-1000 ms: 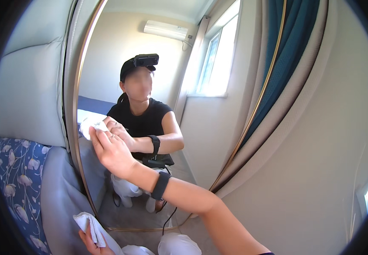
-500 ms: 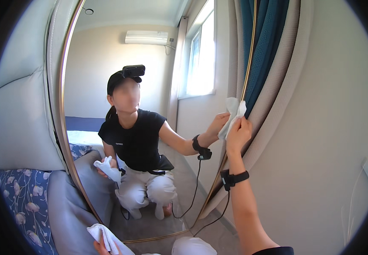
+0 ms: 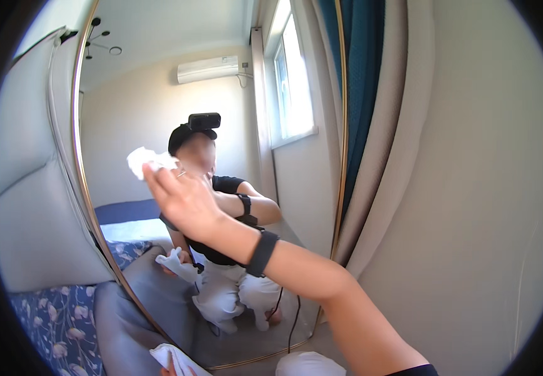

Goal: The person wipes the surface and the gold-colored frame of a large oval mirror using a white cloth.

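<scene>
One white cloth [image 3: 151, 161], pinched at tips of right grip [image 3: 187, 203], second cloth [image 3: 164, 355], pinched in left grip [image 3: 171, 368]

The mirror [image 3: 127, 106] is smooth, glossy glass; its frame [image 3: 78, 147] shiny metal; the lower cloth [image 3: 166, 352] matt.

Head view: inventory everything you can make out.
Mirror: 1, gold frame, centre
Cloths: 2, white, left of centre
Curtain: 1, teal and beige, right
Wall: 1, pale, right
Headboard: 1, light grey, left
Floral fabric: 1, blue, lower left
Cover: 1, grey, lower left
Air conditioner: 1, white, reflected
Window: 1, white, reflected
Ceiling lamp: 1, black, reflected
Person: 1, black top, reflected
Wristband: 1, black, centre
Knee: 1, white, bottom
Left hand: 1, bare, holding lower cloth
Right hand: 1, bare, holding upper cloth
</scene>
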`<state>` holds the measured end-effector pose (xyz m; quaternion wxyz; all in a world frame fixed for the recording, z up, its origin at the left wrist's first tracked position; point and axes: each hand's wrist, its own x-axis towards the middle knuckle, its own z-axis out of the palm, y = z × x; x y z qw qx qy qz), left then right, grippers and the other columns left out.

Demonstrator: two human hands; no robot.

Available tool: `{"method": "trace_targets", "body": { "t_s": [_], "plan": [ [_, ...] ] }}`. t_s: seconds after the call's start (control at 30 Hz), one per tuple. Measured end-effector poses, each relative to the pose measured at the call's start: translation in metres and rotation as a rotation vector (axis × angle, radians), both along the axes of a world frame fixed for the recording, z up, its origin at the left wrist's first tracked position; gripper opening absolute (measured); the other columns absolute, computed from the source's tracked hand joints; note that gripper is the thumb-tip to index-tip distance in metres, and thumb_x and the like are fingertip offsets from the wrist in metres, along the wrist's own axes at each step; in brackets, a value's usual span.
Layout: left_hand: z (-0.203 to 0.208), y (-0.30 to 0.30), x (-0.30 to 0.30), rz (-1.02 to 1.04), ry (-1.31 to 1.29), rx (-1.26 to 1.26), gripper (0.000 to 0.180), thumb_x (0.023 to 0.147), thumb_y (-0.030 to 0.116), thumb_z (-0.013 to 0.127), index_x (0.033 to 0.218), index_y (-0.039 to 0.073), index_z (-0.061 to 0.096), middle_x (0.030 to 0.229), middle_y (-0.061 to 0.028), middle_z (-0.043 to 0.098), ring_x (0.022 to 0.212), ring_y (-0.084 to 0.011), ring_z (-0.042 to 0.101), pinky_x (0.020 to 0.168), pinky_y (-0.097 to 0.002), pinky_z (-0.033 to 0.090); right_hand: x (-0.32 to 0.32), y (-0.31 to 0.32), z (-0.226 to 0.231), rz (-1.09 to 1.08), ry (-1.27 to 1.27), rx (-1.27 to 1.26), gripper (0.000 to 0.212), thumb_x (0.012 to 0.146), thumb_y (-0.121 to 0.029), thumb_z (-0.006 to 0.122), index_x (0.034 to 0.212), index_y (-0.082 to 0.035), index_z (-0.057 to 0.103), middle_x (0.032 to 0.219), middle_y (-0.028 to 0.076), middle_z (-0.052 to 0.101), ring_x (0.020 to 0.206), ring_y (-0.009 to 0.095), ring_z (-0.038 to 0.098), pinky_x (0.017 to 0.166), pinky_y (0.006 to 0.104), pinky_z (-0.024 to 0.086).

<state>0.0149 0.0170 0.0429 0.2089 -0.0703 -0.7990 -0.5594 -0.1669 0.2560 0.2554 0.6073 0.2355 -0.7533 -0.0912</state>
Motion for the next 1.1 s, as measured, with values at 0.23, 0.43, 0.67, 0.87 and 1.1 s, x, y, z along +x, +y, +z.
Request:
{"method": "trace_targets", "body": {
  "t_s": [0.23, 0.43, 0.67, 0.87, 1.1],
  "plan": [
    [-0.005, 0.013, -0.006, -0.04, -0.025, 0.257, 0.035, 0.086, 0.001, 0.054, 0.121, -0.004, 0.052, 0.116, -0.0167, 0.057, 0.104, -0.0257, 0.054, 0.093, -0.0357, 0.039, 0.063, 0.133, -0.013, -0.399, 0.366, -0.489, 0.04, 0.081, -0.001, 0.052, 0.119, 0.006, 0.046, 0.097, 0.019, 0.057, 0.08, 0.03, 0.06, 0.065, 0.0359, 0.052],
    [-0.004, 0.017, -0.005, -0.105, 0.053, 0.151, 0.035, 0.085, 0.003, 0.054, 0.119, -0.003, 0.054, 0.116, -0.0174, 0.058, 0.106, -0.0271, 0.054, 0.093, -0.0362, 0.039, 0.11, 0.187, -0.033, -0.485, 0.413, -0.785, 0.034, 0.085, -0.007, 0.053, 0.118, -0.001, 0.054, 0.099, 0.019, 0.055, 0.082, 0.033, 0.06, 0.069, 0.039, 0.051],
    [-0.007, 0.02, -0.005, -0.078, 0.1, 0.226, 0.034, 0.084, 0.003, 0.055, 0.117, -0.003, 0.055, 0.109, -0.0161, 0.057, 0.102, -0.0285, 0.053, 0.089, -0.0379, 0.039, 0.015, 0.076, 0.03, -0.345, 0.222, -0.505, 0.046, 0.075, -0.001, 0.054, 0.12, 0.005, 0.047, 0.097, 0.019, 0.056, 0.072, 0.03, 0.059, 0.055, 0.0386, 0.049],
    [0.003, 0.032, 0.004, -0.085, 0.035, 0.268, 0.033, 0.083, 0.003, 0.053, 0.116, -0.002, 0.055, 0.109, -0.0159, 0.055, 0.102, -0.0291, 0.052, 0.09, -0.0374, 0.039, -0.026, -0.032, -0.048, -0.055, -0.015, 0.141, 0.031, 0.064, -0.011, 0.058, 0.088, 0.009, 0.062, 0.084, 0.013, 0.048, 0.065, 0.026, 0.052, 0.045, 0.0451, 0.037],
    [-0.001, 0.032, 0.003, -0.069, 0.018, 0.221, 0.033, 0.084, 0.003, 0.052, 0.116, -0.002, 0.054, 0.111, -0.0155, 0.053, 0.103, -0.0285, 0.052, 0.09, -0.0362, 0.039, -0.001, 0.042, 0.007, -0.068, 0.008, -0.157, 0.038, 0.073, -0.001, 0.054, 0.11, 0.008, 0.05, 0.097, 0.018, 0.053, 0.073, 0.029, 0.058, 0.05, 0.0364, 0.046]
  ]
}}
